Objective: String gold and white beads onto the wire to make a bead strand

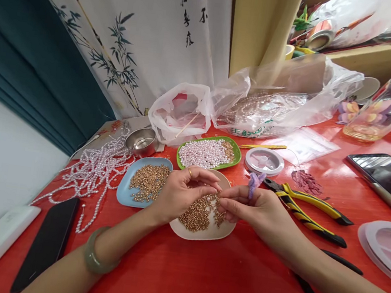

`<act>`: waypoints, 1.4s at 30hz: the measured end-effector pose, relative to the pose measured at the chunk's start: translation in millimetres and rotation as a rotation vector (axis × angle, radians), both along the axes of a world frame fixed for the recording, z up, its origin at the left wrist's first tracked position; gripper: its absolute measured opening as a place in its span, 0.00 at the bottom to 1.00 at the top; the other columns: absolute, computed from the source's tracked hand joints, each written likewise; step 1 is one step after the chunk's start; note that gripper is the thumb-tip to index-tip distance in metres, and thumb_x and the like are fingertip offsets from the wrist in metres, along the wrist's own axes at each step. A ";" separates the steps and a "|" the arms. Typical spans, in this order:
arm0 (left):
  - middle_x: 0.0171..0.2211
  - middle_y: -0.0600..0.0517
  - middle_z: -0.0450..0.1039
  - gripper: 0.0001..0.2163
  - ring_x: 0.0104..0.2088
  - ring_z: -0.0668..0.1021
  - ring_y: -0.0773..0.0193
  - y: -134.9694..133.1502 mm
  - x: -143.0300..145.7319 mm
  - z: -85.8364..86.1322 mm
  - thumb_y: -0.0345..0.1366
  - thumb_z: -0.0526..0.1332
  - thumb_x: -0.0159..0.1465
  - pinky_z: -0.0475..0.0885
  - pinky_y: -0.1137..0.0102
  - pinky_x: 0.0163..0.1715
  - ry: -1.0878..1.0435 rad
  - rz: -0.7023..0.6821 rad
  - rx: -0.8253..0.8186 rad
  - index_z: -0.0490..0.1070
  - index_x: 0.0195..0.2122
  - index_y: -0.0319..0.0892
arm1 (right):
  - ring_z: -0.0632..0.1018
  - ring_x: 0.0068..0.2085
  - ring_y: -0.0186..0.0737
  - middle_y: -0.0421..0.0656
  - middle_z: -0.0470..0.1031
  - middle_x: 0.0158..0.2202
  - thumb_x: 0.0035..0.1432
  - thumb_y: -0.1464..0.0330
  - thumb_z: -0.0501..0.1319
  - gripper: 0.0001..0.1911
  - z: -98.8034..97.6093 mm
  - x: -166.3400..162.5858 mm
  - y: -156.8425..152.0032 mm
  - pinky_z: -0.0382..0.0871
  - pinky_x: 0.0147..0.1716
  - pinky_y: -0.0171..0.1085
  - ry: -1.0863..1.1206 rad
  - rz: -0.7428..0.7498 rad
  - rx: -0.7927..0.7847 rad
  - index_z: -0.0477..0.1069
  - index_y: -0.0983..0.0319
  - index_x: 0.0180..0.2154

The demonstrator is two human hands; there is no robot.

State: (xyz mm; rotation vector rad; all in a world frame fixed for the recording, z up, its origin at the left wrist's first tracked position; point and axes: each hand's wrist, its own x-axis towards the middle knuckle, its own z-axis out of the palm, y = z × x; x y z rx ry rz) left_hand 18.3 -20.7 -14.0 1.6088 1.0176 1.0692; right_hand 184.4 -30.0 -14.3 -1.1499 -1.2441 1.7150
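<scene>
Above a cream plate [184, 232] holding gold beads [195, 216], my two hands meet with their fingertips close together. My left hand [178, 190], wearing a ring, has thumb and fingers pinched, and what they hold is too small to make out. Opposite it, my right hand [254, 207] is also pinched, a fuzzy purple band [255, 183] around one finger; its contents are unclear. A blue plate [123, 194] of gold beads [149, 181] lies just left. Behind the hands, a green tray [180, 159] carries white pearl beads [205, 153] and some gold ones.
Strung pearls [101, 165] and a metal bowl [141, 141] lie at left, near a black phone [48, 242]. Yellow-black pliers [303, 206], a spool [264, 161] and yellow tweezers [263, 146] are at right. Plastic bags [182, 111] line the back; a clear bottle [375, 122] stands far right.
</scene>
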 end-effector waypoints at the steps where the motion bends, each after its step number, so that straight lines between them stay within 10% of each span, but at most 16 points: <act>1: 0.30 0.52 0.74 0.06 0.33 0.76 0.66 -0.4 -0.2 -0.1 0.31 0.62 0.52 0.72 0.71 0.36 -0.007 -0.002 0.001 0.69 0.32 0.41 | 0.71 0.20 0.27 0.36 0.71 0.18 0.44 0.71 0.63 0.03 -0.5 0.0 0.0 0.68 0.22 0.28 0.003 -0.006 0.000 0.72 0.65 0.25; 29: 0.32 0.52 0.73 0.10 0.34 0.72 0.66 -2.1 -6.8 1.0 0.30 0.56 0.59 0.69 0.69 0.34 0.430 -0.072 0.621 0.64 0.42 0.44 | 0.75 0.29 0.37 0.42 0.76 0.29 0.52 0.66 0.58 0.07 -8.7 5.3 -4.8 0.70 0.29 0.36 -0.194 0.060 0.374 0.73 0.61 0.32; 42: 0.30 0.53 0.72 0.03 0.33 0.69 0.64 9.3 -12.0 11.2 0.33 0.57 0.57 0.64 0.68 0.34 0.628 -0.024 0.366 0.70 0.32 0.43 | 0.75 0.29 0.36 0.41 0.74 0.27 0.50 0.67 0.60 0.05 -10.8 4.3 -0.5 0.69 0.30 0.35 -0.120 -0.005 0.303 0.70 0.62 0.30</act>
